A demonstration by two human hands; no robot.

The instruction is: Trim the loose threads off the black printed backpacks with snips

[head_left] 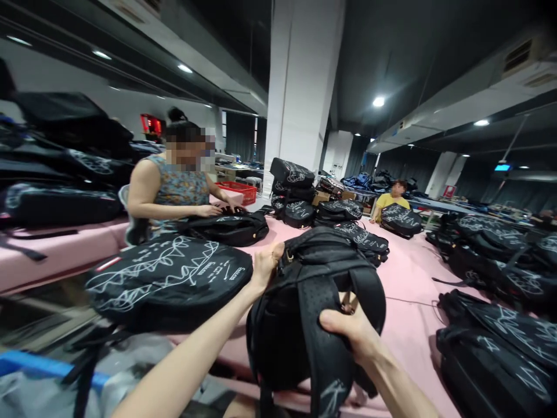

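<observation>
A black backpack (278,348) stands in front of me at the edge of the pink-covered table, its straps toward me. My left hand (266,264) is closed on its upper left side, near a small metal zip part. With thumb and fingers, my right hand (352,328) grips a wide padded shoulder strap (319,325) on the near side. The fingertips of the right hand are partly hidden behind the strap. Left of the backpack lies another black backpack (169,278) with white scribbled print, flat on the table.
Across the pink table (409,273), a co-worker (178,186) handles a black backpack (226,226). Further off sits a person in yellow (391,200). Stacked backpacks (293,191) stand by a white pillar (300,87); more backpacks (500,348) lie at right. A blue bar (47,366) is at lower left.
</observation>
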